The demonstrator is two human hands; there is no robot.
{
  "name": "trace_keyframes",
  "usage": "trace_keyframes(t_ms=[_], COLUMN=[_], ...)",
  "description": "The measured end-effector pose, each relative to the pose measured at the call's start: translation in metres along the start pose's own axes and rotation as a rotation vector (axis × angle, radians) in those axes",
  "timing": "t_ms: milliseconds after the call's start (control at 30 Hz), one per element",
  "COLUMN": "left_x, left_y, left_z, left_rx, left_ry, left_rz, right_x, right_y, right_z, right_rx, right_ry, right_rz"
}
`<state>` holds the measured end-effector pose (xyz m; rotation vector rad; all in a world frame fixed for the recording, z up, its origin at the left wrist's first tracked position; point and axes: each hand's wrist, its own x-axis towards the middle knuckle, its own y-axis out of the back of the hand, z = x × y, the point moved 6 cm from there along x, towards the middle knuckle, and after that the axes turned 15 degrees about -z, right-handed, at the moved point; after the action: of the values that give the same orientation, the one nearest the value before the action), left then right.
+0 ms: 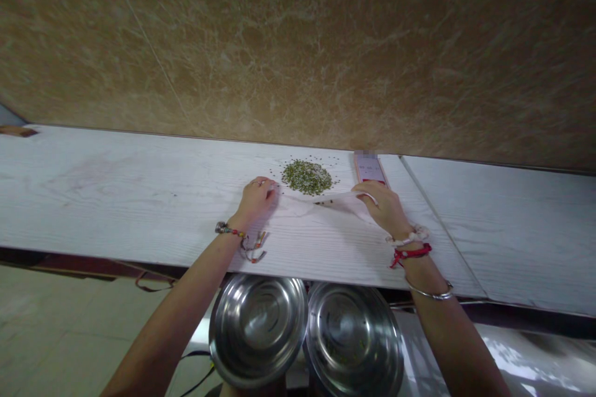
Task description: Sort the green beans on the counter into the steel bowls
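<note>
A pile of small green beans mixed with white grains (306, 177) lies on the white wood-grain tabletop, with loose beans scattered round it. Between my hands stretches a thin white sheet (342, 200), its near edge lifted off the table, and a few dark beans show beside that edge. My left hand (257, 195) is closed at the sheet's left end, left of the pile. At the right end, my right hand (379, 203) pinches the raised edge between thumb and fingers. Just beyond my right hand lies a flat pink-and-white item (370, 169), partly covered by the fingers.
Two shiny steel bowls (259, 330) (354, 341) sit side by side below the table's front edge; the right one holds a few bits. A brown marbled wall (298, 49) rises behind the table. A seam crosses the tabletop on the right.
</note>
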<state>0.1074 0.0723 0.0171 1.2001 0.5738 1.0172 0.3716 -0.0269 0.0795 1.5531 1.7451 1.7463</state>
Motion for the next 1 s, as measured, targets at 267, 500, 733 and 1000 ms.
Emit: trace_keyframes(t_ms=[267,500,733,1000], left_x=[0.000,0.000,0.000,-0.001], left_y=[-0.002,-0.001,-0.001,-0.001], left_z=[0.001,0.001,0.001,0.002], left_rx=[0.030,0.025,0.033,0.046], left_ry=[0.009,0.022,0.019,0.065], left_rz=[-0.004,0.000,0.000,-0.034], right_x=[-0.006,-0.020,-0.038,-0.051], right_y=[0.009,0.021,0.033,0.043], right_z=[-0.009,-0.028,-0.049,-0.068], right_rx=[0.036,0.016,0.003,-0.015], right_ry=[-0.023,-0.011,0.027,0.099], right_rz=[-0.116,-0.166,-0.191,-0.182])
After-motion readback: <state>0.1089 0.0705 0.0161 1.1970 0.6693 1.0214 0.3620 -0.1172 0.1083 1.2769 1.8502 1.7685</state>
